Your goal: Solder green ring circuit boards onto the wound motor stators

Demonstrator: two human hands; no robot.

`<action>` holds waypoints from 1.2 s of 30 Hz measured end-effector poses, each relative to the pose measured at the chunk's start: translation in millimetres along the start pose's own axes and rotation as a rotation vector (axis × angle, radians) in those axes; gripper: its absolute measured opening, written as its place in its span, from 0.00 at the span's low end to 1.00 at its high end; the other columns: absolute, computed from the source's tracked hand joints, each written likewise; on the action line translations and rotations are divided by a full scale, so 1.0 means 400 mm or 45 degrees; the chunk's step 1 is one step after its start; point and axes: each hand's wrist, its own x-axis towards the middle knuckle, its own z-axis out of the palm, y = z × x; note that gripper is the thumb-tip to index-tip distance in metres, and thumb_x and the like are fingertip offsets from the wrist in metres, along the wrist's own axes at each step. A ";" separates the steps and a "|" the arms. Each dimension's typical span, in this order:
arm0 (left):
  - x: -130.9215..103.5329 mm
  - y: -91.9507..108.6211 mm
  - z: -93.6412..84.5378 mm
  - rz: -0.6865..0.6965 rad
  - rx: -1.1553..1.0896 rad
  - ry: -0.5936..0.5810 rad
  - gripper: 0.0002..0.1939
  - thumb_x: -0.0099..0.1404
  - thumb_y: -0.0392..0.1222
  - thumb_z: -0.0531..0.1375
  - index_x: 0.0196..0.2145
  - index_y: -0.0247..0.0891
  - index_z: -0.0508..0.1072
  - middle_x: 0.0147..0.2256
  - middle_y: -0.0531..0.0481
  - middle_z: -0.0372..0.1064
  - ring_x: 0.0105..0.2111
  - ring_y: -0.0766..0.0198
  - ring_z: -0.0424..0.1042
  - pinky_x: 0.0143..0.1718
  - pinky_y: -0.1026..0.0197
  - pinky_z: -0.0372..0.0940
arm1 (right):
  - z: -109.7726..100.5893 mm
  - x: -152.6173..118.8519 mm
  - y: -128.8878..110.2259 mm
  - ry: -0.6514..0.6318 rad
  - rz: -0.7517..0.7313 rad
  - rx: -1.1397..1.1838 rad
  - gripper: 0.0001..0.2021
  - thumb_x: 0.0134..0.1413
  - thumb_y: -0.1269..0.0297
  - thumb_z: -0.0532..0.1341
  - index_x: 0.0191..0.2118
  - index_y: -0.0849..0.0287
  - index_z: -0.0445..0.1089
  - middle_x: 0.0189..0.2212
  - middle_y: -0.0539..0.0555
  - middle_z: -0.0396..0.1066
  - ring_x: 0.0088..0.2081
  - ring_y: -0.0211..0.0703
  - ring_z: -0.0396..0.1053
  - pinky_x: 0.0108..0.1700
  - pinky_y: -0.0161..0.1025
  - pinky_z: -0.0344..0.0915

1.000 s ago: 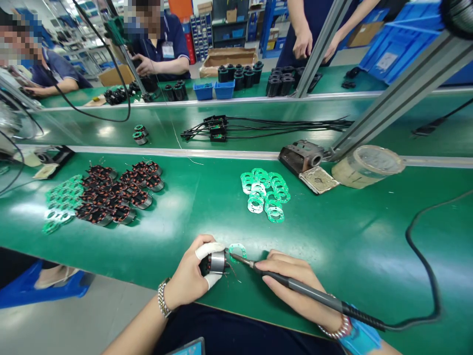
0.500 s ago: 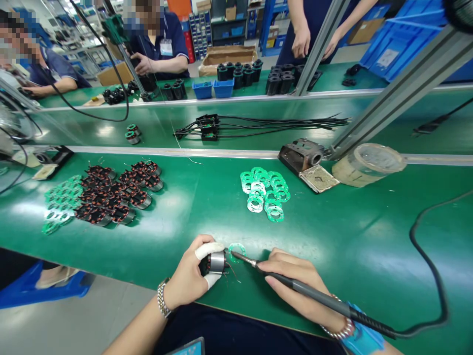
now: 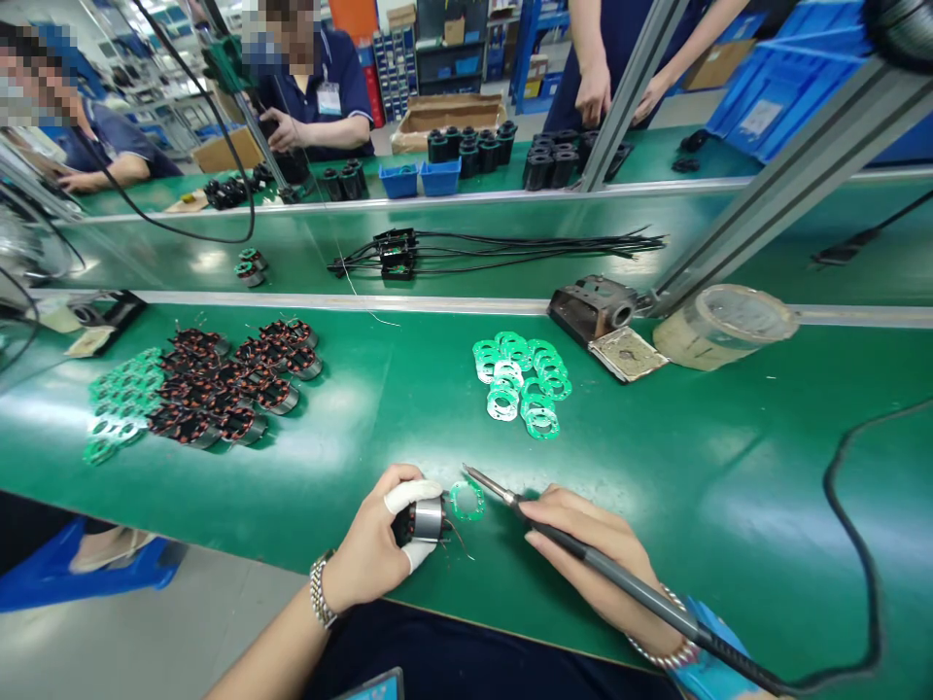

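Observation:
My left hand (image 3: 375, 540), with white finger cots on thumb and index finger, grips a motor stator (image 3: 427, 519) lying on its side, copper wire ends sticking out. Right beside the stator is a green ring-shaped circuit board (image 3: 467, 501); whether it is joined to the stator I cannot tell. My right hand (image 3: 594, 559) is closed round a soldering iron (image 3: 619, 572), whose tip points left, just above the ring board and apart from it. Farther up the bench lie loose green ring boards (image 3: 542, 420). Several wound stators (image 3: 244, 424) stand in rows at the left, beside more green boards (image 3: 120, 399).
A soldering iron stand (image 3: 596, 303) with a sponge tray (image 3: 628, 353) stands at the right, next to a cloudy plastic tub (image 3: 727, 326). Black cables (image 3: 510, 245) lie behind the metal rail. The iron's cord (image 3: 849, 525) loops at right. Co-workers (image 3: 321, 97) work across the bench.
The soldering iron's tip has lifted up and away from the ring board, with my right hand shifting slightly right. My left hand and the stator stay in place. The cables behind slid left.

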 end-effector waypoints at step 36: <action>0.032 -0.017 0.030 0.214 0.213 -0.131 0.13 0.51 0.32 0.65 0.35 0.47 0.76 0.52 0.47 0.64 0.57 0.53 0.57 0.55 0.44 0.55 | 0.072 0.044 -0.030 -0.041 0.448 0.571 0.14 0.53 0.60 0.59 0.44 0.54 0.57 0.27 0.50 0.69 0.22 0.38 0.69 0.23 0.34 0.69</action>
